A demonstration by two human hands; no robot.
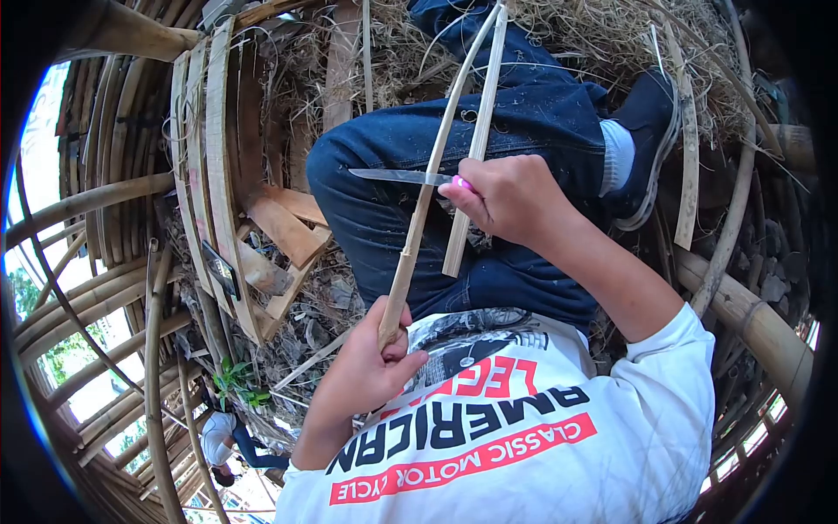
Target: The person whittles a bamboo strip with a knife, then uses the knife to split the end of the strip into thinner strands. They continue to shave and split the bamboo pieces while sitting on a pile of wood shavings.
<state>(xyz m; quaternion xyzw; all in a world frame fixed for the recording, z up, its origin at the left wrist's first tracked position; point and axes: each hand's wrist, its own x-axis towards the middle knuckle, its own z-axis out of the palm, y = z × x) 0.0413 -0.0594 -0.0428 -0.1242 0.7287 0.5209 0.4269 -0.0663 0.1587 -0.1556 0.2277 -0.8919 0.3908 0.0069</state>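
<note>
My left hand [371, 362], low in the view, is closed around the near end of a long, narrow bamboo strip [410, 249]. In my right hand [511, 196] is a knife [393, 176] with a pink handle, its blade pointing left across the strip. Blade and strip cross above my bent leg in jeans [384, 131]. A second bamboo strip [476, 148] runs behind my right hand, its lower end over my lap. Both strips come together at the top edge of the view.
Wooden planks [218, 157] stand left of my knee, with a dark phone-like object [220, 269] against them. Fibrous shavings [576, 44] cover the ground ahead. A thick bamboo pole [751, 323] lies at right. Another person [223, 437] is at lower left, beyond green leaves [236, 382].
</note>
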